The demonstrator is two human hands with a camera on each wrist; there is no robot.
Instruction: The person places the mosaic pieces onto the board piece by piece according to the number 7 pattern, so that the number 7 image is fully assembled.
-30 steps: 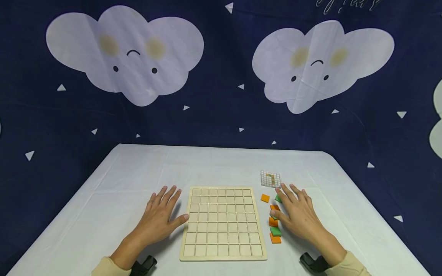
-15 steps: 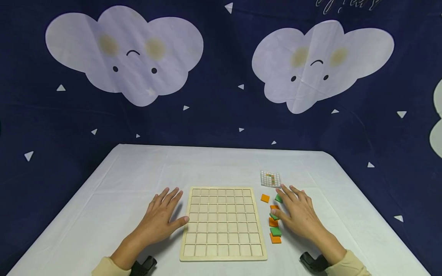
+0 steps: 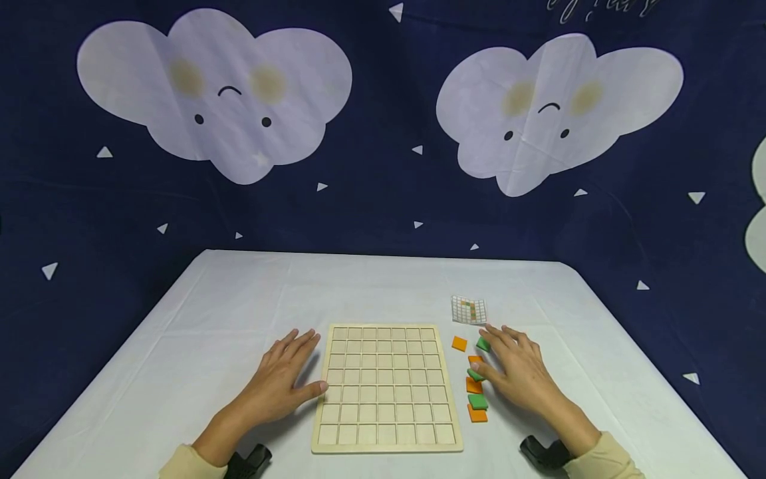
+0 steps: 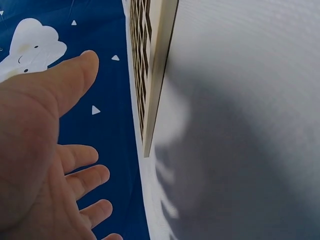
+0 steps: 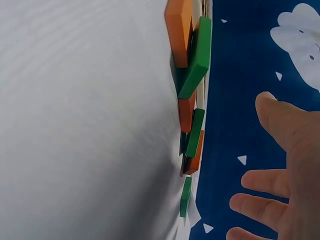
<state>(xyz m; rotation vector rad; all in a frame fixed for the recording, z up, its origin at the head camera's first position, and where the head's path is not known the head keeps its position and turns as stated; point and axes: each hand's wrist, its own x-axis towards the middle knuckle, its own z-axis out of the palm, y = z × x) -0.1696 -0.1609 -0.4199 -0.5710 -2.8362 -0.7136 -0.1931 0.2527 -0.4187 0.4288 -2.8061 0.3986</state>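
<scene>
My left hand (image 3: 278, 378) is drifting slightly toward four o'clock, right hand (image 3: 519, 372) toward six, both grips wide, empty. Tiles (image 3: 474, 385) are lying at three o'clock of the board (image 3: 387, 395); I'm seemingly readying, next needing a pinch.

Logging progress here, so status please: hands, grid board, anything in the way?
Left hand holding nothing. Right hand near tiles, also holding nothing. Grid board without tiles. Nothing seen blocking its squares.
</scene>
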